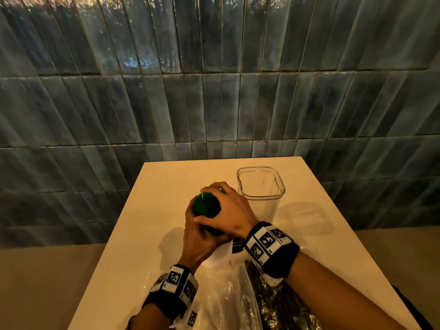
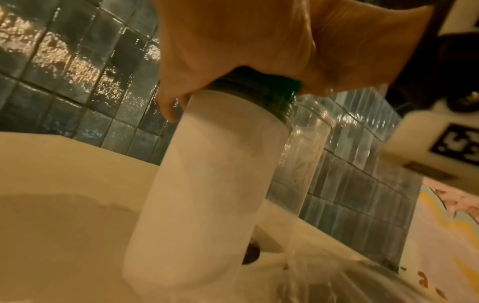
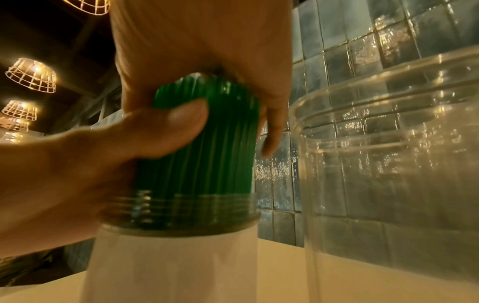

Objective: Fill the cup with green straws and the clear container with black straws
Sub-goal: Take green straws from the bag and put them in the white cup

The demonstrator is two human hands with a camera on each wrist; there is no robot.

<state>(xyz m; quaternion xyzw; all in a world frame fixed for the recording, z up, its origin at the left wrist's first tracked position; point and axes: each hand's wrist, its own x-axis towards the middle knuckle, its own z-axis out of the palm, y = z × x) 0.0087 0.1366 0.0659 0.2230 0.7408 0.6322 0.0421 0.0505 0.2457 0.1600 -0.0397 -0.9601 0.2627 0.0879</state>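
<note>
Blue-grey tiled wall behind, cream table [image 1: 166, 186] pushed up against it. I have both hands on the green straws [image 1: 206, 206], a thick bundle standing in the cup [image 2: 207, 184], mid-table. The cup is a tall white tumbler with a clear threaded neck, and straw tops stick out above the rim.

Grip state: right hand [image 1: 229, 214] is wrapped over the top and far side of the bundle. Left hand [image 1: 202, 236] is clamped on the near side, thumb [image 3: 178, 116] pressed flat on the straws just above the neck. Both are closed on the same bundle, neither on the cup body as far as I can tell.

Clear container [image 1: 260, 186] sits just right of the cup, close beside it, and looks empty. Black straws [image 1: 273, 296] lie in a plastic bag [image 1: 221, 296] at the near edge, under my right forearm.

My read: green half is nearly done, black half not started.

Risks from here:
- Cup is tall, narrow and top-heavy. Nothing steadies its body, so a sideways push on the bundle could tip it.
- Container is tight on the right, and my right hand could knock it when pulling away.
- Uneven squeeze could buckle or splay straws over the rim.
- Forearm on the bag could drag it off the near edge.
</note>
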